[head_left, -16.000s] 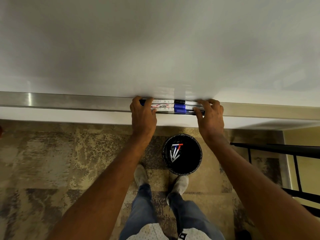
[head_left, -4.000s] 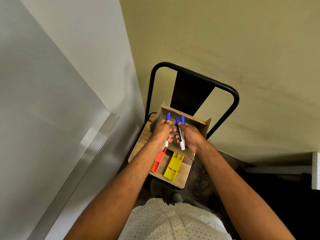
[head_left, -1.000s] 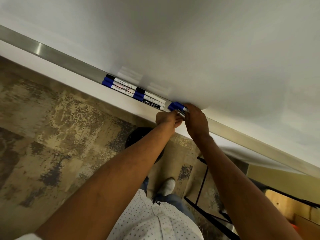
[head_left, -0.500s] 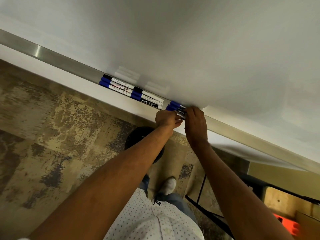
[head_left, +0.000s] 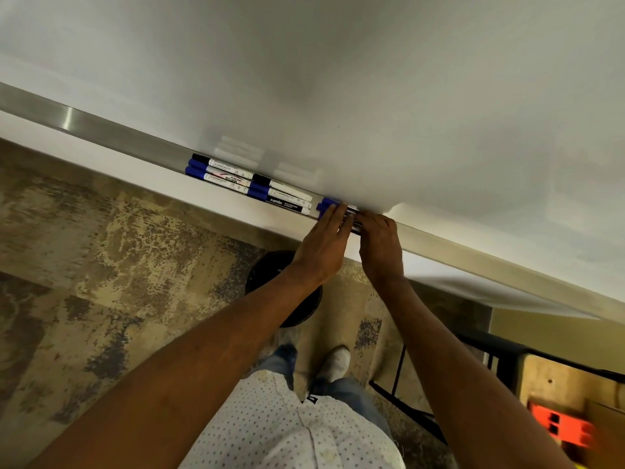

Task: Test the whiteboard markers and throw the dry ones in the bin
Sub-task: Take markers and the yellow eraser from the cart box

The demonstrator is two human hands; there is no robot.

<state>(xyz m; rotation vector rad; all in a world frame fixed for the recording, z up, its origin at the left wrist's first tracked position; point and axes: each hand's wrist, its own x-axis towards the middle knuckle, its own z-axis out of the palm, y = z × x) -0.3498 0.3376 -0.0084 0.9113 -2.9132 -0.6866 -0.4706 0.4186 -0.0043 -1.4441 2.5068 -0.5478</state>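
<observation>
Whiteboard markers [head_left: 248, 181] lie end to end along the metal tray [head_left: 101, 128] at the foot of the whiteboard [head_left: 338, 79] — a group of three at the left with one black and two blue caps, then another group just to their right, one of whose barrels is black. A further small bunch of blue-capped markers [head_left: 327, 205] sits at the right end of the row, half hidden under the fingers. The left hand [head_left: 323, 247] reaches up to the tray with its fingers straight and held together, the fingertips resting on that bunch beside the blue caps. The right hand [head_left: 380, 247] is just beside it, nearly touching, its fingers bent down over the barrels of the same bunch; whether they actually clasp a marker or only press on it cannot be told from this angle.

Below the tray, on the mottled brown and tan carpet [head_left: 101, 265], stands a round black bin [head_left: 270, 272], mostly covered by the left forearm, so its contents cannot be seen. The person's white dotted shirt [head_left: 287, 424], blue jeans and light shoes show at the bottom of the head view. At the lower right a black metal frame [head_left: 490, 350] carries a wooden surface with an orange block [head_left: 558, 428] on it — blurred.
</observation>
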